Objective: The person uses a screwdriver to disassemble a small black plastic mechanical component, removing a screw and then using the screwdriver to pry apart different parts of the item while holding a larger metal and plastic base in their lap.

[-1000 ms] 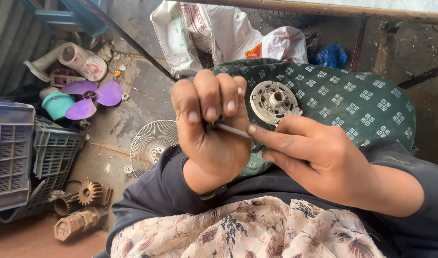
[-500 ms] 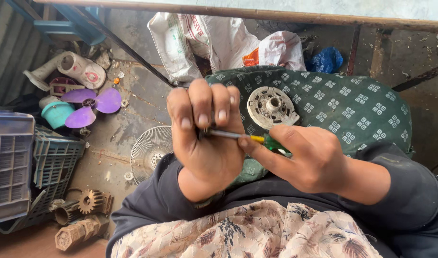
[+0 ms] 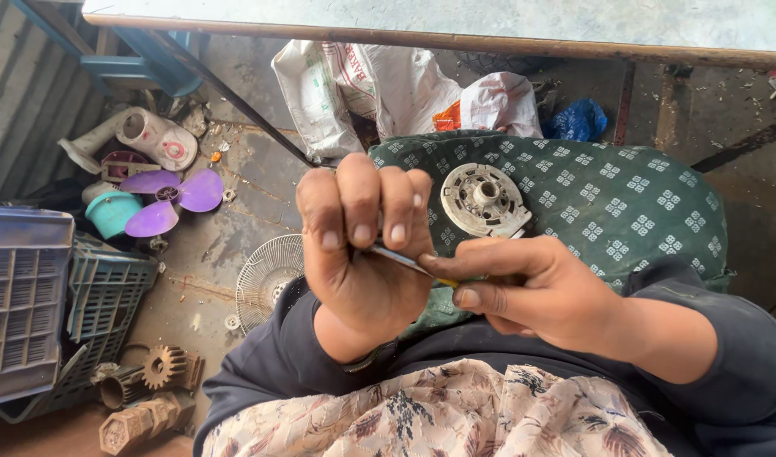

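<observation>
The left hand (image 3: 358, 254) is curling its fingers shut around something hidden while the right hand (image 3: 523, 288) is pinching a small screwdriver (image 3: 409, 264) (best kept steady and straight).

Two hands up front: the left hand (image 3: 362, 245) and the right hand (image 3: 531, 288), with one thin tool (image 3: 409, 264) between them. One round grey disc (image 3: 485, 200) sits on one green patterned cushion (image 3: 625, 203), and out at nine o'clock that's one purple fan blade (image 3: 170, 199), two plastic crates (image 3: 20, 305) (image 3: 109, 296), one white wire guard (image 3: 265, 275). At seven o'clock, one toothed gear (image 3: 164, 366); at twelve, two white bags (image 3: 354, 85) (image 3: 506, 101).
</observation>
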